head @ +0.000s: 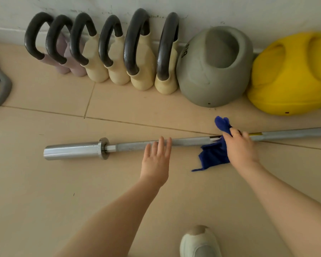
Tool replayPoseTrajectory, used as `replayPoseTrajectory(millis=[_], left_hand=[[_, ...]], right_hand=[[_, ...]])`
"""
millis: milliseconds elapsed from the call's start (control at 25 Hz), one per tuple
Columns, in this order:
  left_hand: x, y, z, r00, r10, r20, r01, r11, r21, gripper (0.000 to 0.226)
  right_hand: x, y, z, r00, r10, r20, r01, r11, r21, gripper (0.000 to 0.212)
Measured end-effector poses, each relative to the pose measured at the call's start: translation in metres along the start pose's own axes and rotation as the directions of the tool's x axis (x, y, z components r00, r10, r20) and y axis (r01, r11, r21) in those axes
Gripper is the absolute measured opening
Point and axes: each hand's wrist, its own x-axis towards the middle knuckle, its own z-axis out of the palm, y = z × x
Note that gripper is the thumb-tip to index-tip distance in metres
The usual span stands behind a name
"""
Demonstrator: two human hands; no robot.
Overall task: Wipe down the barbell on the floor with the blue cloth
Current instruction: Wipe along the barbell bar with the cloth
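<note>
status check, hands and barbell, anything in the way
Left hand open, fingers resting on barbell. Right hand grips blue cloth around the shaft. Nothing blocking the bar.

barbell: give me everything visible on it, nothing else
The barbell is a long, bare silver metal bar lying flat on the tiled floor, parallel to the wall. Its left end shows a thicker polished sleeve and a collar; no plates are loaded. A narrow yellow band marks the shaft right of centre. The right end runs out of frame. The left hand rests straight fingers on the shaft; the right hand grips the blue cloth wrapped around it.
</note>
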Motion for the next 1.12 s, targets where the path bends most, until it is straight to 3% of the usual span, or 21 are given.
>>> replayPoseTrajectory(millis=[40, 120, 240, 320, 360, 440, 520, 560, 640, 760, 840, 960, 1120], left_hand=[[-0.001, 0.008, 0.001, 0.999, 0.035, 0.014, -0.034, 0.999, -0.032, 0.085], [-0.004, 0.018, 0.001, 0.996, 0.027, 0.091, -0.019, 0.996, -0.082, 0.086], [-0.005, 0.017, -0.003, 0.992, 0.005, 0.127, 0.007, 0.996, -0.092, 0.087], [-0.003, 0.01, -0.009, 0.989, 0.024, 0.144, -0.011, 0.996, -0.089, 0.086], [-0.002, 0.006, -0.012, 0.987, 0.027, 0.161, -0.011, 0.995, -0.102, 0.085], [0.002, 0.0, -0.017, 0.983, 0.02, 0.185, 0.006, 0.99, -0.139, 0.084], [0.005, 0.0, -0.021, 0.98, 0.014, 0.197, 0.017, 0.988, -0.155, 0.083], [0.006, 0.001, -0.022, 0.979, 0.011, 0.203, 0.022, 0.988, -0.156, 0.084], [0.006, 0.004, -0.022, 0.979, -0.013, 0.205, 0.047, 0.985, -0.165, 0.085], [0.009, 0.006, -0.026, 0.976, -0.029, 0.217, 0.069, 0.981, -0.181, 0.085], [0.012, 0.002, -0.034, 0.961, -0.018, 0.276, 0.08, 0.973, -0.216, 0.08], [0.018, -0.008, -0.041, 0.951, 0.031, 0.307, 0.054, 0.963, -0.265, 0.072], [0.017, -0.026, -0.025, 0.966, 0.1, 0.239, -0.01, 0.937, -0.349, 0.069]], right_hand=[[0.002, 0.003, 0.0, 0.998, 0.066, -0.006, -0.066, 0.998, 0.01, 0.046], [0.004, -0.014, 0.002, 1.0, 0.021, 0.015, -0.022, 0.997, 0.077, 0.044], [-0.003, -0.063, 0.011, 0.942, -0.334, 0.017, 0.327, 0.931, 0.159, 0.049], [0.0, -0.07, 0.009, 0.903, -0.429, 0.006, 0.419, 0.885, 0.202, 0.049], [0.006, -0.061, 0.008, 0.919, -0.393, -0.028, 0.39, 0.9, 0.193, 0.049], [0.021, -0.036, 0.008, 0.986, -0.163, -0.046, 0.169, 0.968, 0.186, 0.043], [0.029, -0.028, 0.006, 1.0, 0.01, -0.003, -0.009, 0.973, 0.232, 0.037], [0.027, -0.039, 0.004, 1.0, -0.007, 0.02, 0.0, 0.954, 0.301, 0.037], [0.013, -0.074, 0.006, 0.985, -0.174, 0.021, 0.151, 0.904, 0.399, 0.043], [0.007, -0.087, 0.01, 0.936, -0.35, -0.037, 0.332, 0.844, 0.422, 0.044], [0.024, -0.069, 0.01, 0.944, -0.329, -0.016, 0.314, 0.886, 0.342, 0.039], [0.032, -0.063, 0.004, 0.995, -0.096, 0.021, 0.085, 0.951, 0.298, 0.029], [0.01, -0.115, 0.002, 0.965, -0.261, -0.01, 0.243, 0.885, 0.397, 0.035]])
